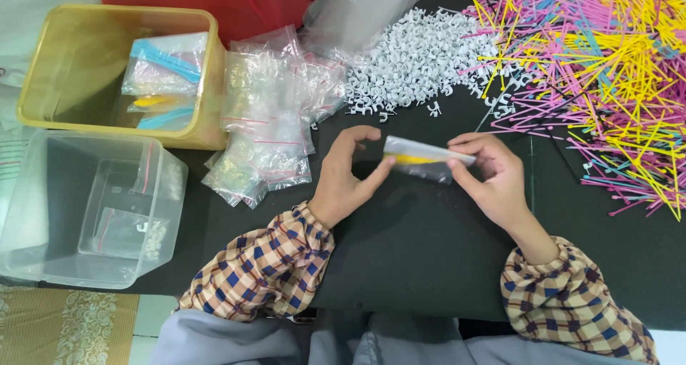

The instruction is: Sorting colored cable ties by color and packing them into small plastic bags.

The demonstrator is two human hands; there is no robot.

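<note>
The right hand pinches one end of a small clear bag level, so the yellow sticks inside stay put. The left hand steadies the other end with loosely curled fingers.

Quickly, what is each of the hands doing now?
Left hand: pinching the small bag at its end.
Right hand: pinching the same bag.

Both bare hands emerge from plaid sleeves in tan, brown and blue, gathered at elastic cuffs.
</note>
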